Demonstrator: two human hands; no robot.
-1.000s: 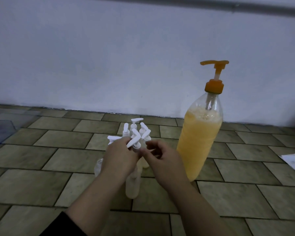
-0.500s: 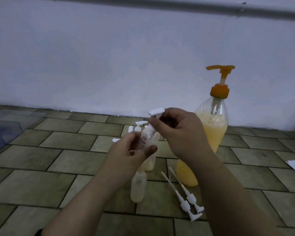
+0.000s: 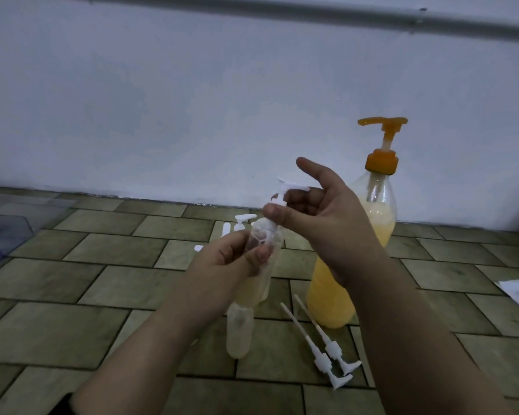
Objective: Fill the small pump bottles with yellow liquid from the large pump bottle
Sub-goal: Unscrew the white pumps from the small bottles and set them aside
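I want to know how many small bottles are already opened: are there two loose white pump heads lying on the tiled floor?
Yes, two loose white pump heads with long dip tubes lie side by side on the tiled floor.

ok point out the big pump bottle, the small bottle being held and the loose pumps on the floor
large pump bottle (image 3: pixel 330 298), head view, yellow lower body
small pump bottle (image 3: pixel 262 235), head view, clear shoulder between the hands
loose white pumps (image 3: pixel 327 351), head view, collar of one pump
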